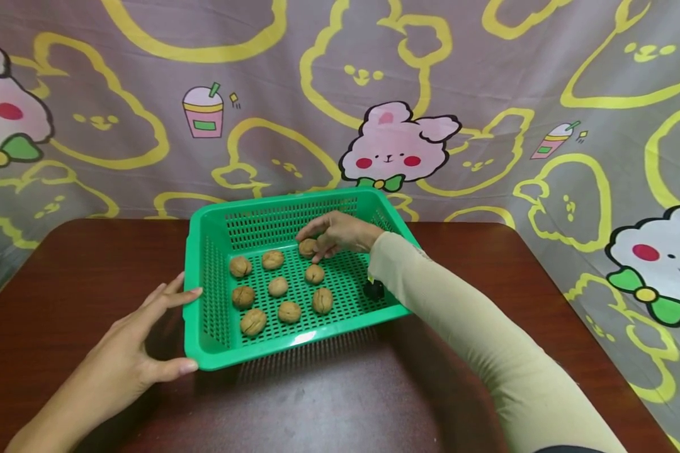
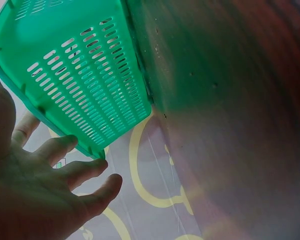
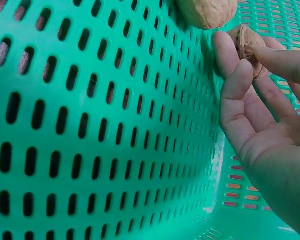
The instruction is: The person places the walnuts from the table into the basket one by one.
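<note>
A green plastic basket (image 1: pixel 303 343) with slotted walls stands on the table, several walnuts (image 1: pixel 254 322) spread over its bottom. Inside it, toward the back, my right hand (image 1: pixel 340 233) pinches a walnut (image 1: pixel 308 248) between thumb and fingers. The right wrist view shows that walnut (image 3: pixel 247 45) in the fingertips, close to the slotted wall, with another walnut (image 3: pixel 210 12) just beyond. My left hand (image 1: pixel 121 349) rests against the basket's left side, its forefinger on the rim and thumb by the front corner. Loosely spread fingers (image 2: pixel 92 197) touch the rim in the left wrist view.
The basket stands on a dark brown table (image 1: pixel 294 402). Behind and to the right hangs a cloth (image 1: pixel 294 88) printed with cartoon rabbits and cups. A small black object (image 1: pixel 374 289) shows below the right sleeve (image 1: pixel 464 314), over the basket's right end.
</note>
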Available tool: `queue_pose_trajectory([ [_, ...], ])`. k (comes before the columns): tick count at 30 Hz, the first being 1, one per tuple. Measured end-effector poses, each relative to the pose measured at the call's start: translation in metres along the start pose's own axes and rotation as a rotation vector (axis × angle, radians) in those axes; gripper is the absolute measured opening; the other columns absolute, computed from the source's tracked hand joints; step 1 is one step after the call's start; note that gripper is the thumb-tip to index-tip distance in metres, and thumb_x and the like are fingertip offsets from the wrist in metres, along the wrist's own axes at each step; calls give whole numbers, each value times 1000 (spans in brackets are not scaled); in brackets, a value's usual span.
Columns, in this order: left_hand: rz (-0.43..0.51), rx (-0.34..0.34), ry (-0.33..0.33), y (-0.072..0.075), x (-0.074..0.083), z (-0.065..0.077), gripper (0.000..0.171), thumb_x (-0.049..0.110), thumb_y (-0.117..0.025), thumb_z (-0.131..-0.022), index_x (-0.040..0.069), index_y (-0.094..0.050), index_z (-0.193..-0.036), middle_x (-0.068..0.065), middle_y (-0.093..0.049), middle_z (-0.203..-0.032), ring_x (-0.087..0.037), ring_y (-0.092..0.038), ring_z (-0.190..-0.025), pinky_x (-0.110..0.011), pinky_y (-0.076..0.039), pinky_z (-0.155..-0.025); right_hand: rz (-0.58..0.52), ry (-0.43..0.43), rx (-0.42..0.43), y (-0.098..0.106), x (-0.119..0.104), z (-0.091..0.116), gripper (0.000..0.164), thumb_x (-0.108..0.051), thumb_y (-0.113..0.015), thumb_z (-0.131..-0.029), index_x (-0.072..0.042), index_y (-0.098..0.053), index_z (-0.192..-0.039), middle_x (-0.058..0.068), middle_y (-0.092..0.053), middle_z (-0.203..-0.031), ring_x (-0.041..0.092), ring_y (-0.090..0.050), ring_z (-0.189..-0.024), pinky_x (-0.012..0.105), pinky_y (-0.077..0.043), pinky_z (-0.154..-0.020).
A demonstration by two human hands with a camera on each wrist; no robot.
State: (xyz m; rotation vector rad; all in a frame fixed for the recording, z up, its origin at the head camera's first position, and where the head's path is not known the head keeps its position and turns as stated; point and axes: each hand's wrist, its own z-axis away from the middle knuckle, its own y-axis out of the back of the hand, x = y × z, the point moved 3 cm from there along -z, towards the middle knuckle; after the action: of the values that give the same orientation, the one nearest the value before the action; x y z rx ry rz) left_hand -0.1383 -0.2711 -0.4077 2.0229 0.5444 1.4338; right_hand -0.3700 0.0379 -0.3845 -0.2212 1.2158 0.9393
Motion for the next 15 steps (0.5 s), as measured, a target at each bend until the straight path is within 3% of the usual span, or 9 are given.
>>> queue_pose_trajectory([
  [6, -14, 7, -14, -1, 1, -1, 102, 21, -96, -71, 29, -45, -158, -1, -23, -175, -59, -16, -154, -88, -19, -102, 0, -4, 16, 4, -6, 7, 40, 2, -59, -101, -10, -67, -138, 8, -72, -134, 24, -76, -88, 41, -58, -87],
  [15, -43, 4, -11, 0, -1, -1, 102, 20, -96, -70, 29, -45, -158, -5, -25, -175, -59, -17, -155, -88, -24, -99, 35, 10, 35, 18, -26, 30, 39, -2, -59, -103, -8, -64, -142, 12, -63, -147, 28, -77, -92, 57, -52, -106],
])
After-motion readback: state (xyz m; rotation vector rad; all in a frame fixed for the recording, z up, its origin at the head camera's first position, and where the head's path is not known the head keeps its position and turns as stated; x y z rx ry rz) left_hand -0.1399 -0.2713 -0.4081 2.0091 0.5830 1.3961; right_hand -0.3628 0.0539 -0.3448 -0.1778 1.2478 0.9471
